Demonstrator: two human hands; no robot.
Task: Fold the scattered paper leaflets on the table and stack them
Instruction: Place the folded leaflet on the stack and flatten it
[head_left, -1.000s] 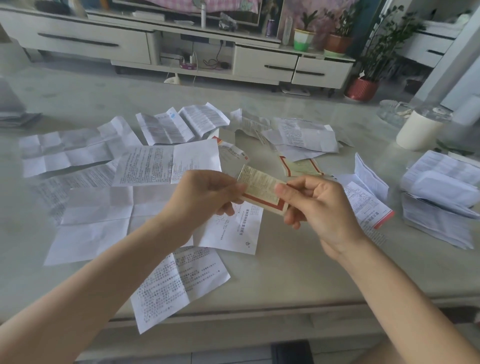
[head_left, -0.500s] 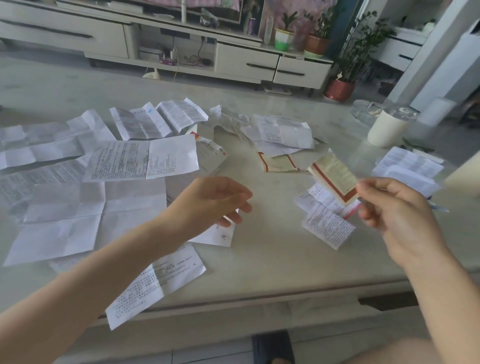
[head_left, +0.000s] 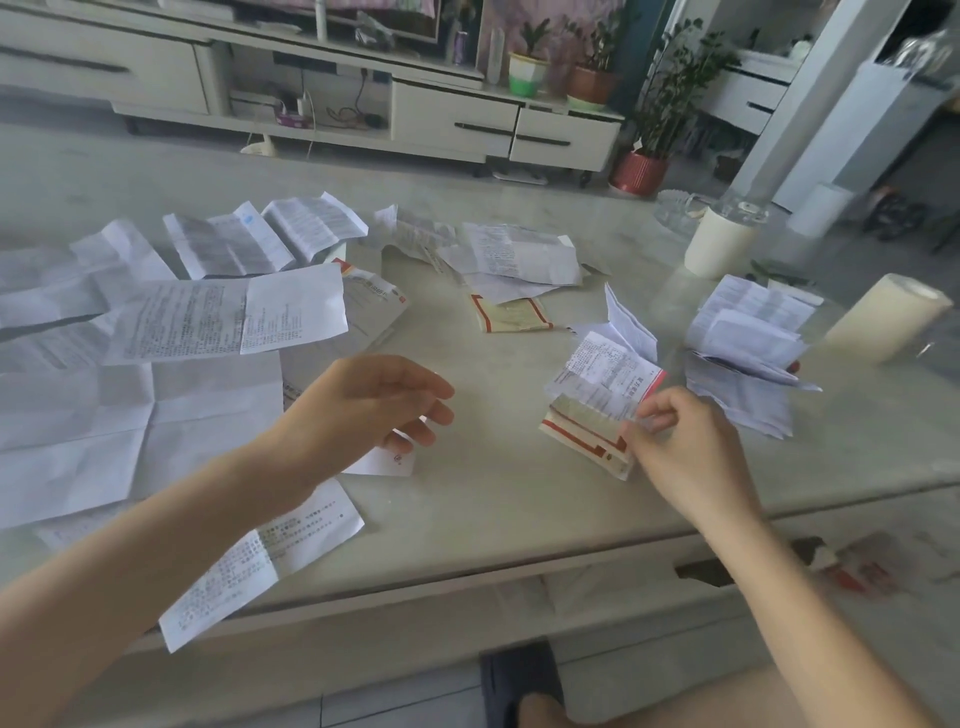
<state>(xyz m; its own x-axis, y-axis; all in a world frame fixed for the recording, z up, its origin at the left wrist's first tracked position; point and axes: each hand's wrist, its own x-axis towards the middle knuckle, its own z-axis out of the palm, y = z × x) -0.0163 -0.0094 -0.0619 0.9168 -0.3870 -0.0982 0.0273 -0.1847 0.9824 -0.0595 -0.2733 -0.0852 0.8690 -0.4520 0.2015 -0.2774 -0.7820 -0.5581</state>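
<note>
Head view: pinching a folded red-bordered leaflet between thumb and fingers of the right grip, low over the desk near its front edge, right of middle, against a small pile of folded leaflets. Holding nothing in the left grip, fingers loosely spread above the unfolded sheets on the desk's left half. A second heap of folded leaflets toward the right edge, beside a white cylinder.
</note>
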